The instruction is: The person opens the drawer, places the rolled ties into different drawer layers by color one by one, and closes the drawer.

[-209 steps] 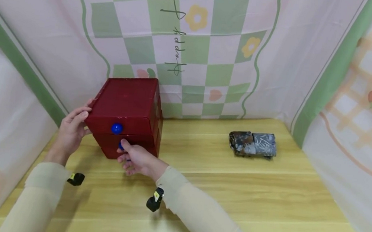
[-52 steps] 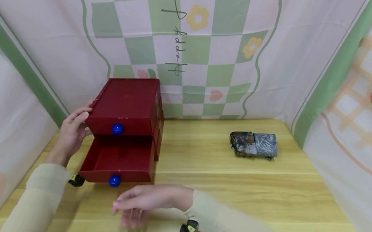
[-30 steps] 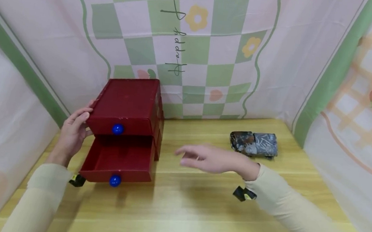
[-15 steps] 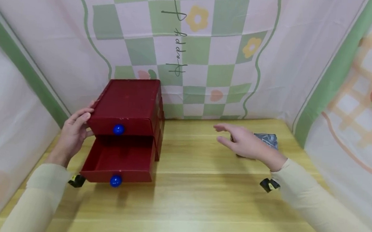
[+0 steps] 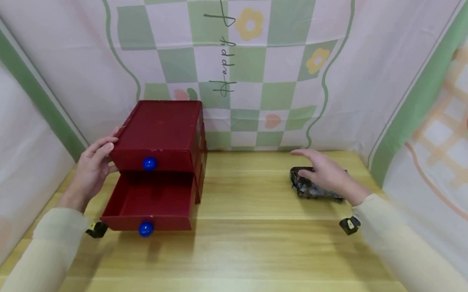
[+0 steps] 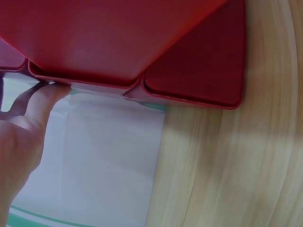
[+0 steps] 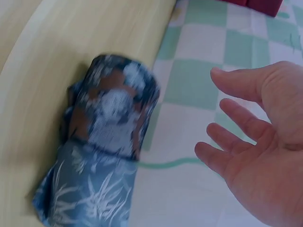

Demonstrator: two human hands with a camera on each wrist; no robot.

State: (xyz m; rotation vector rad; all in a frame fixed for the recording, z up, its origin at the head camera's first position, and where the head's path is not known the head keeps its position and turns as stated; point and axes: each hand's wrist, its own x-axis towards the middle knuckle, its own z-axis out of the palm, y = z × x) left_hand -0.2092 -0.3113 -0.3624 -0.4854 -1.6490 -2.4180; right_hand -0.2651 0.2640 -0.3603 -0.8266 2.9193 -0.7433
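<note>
A dark red two-drawer cabinet (image 5: pixel 164 125) stands at the left of the table, its lower drawer (image 5: pixel 150 199) pulled out and showing a bare inside. My left hand (image 5: pixel 92 170) rests against the cabinet's left side near the upper front corner, fingers fairly straight; the left wrist view shows the fingertips touching the red side. At the right lies a rolled cloth bundle (image 7: pixel 106 109), dark blue-grey with brown patches and pale leaf prints. My right hand (image 5: pixel 324 173) hovers over it, thumb and fingers spread; the right wrist view shows it apart from the bundle, holding nothing.
Each drawer has a round blue knob, the upper knob (image 5: pixel 149 163) and the lower knob (image 5: pixel 146 228). A printed curtain (image 5: pixel 241 71) hangs behind the wooden table (image 5: pixel 240 259) and down both sides. Small black cameras sit at both wrists.
The lower drawer, shut at first, has been pulled out. My right hand has left its knob and moved right to the bundle. My left hand stays on the cabinet.
</note>
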